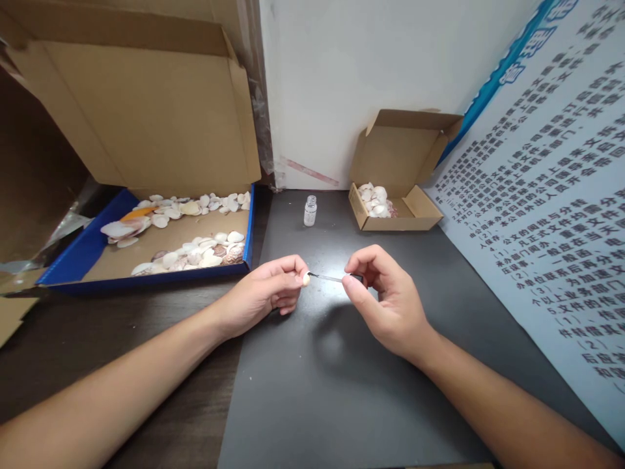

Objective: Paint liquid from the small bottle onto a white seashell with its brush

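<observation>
My left hand pinches a small pale shell between thumb and fingertips above the dark mat. My right hand holds a thin brush applicator by its dark cap, and the tip touches the shell. A small clear bottle stands open on the mat beyond both hands.
A large cardboard box with a blue rim at the left holds several shells. A small open cardboard box with shells stands at the back right. A printed notice board leans along the right. A white wall is behind.
</observation>
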Motion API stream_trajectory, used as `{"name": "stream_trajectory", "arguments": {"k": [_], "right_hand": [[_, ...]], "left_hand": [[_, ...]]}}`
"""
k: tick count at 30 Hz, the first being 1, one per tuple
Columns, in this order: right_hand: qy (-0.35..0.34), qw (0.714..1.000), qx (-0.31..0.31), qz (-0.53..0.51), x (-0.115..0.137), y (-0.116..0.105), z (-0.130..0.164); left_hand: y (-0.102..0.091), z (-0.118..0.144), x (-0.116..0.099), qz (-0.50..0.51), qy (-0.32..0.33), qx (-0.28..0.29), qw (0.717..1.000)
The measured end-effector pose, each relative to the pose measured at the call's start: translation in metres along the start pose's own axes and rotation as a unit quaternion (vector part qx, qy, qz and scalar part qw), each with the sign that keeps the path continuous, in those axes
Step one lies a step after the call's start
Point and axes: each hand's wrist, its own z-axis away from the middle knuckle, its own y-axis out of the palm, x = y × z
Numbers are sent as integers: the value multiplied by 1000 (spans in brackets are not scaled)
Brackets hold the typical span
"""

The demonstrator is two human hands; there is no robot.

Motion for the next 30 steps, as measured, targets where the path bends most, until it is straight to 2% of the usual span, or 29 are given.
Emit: {"name": "stream_trajectory", "arguments": {"k": [30], "right_hand": [[-1,1000,24,-7,0,1,-1]], "left_hand": [[-3,-4,7,-42,36,8,998]]}}
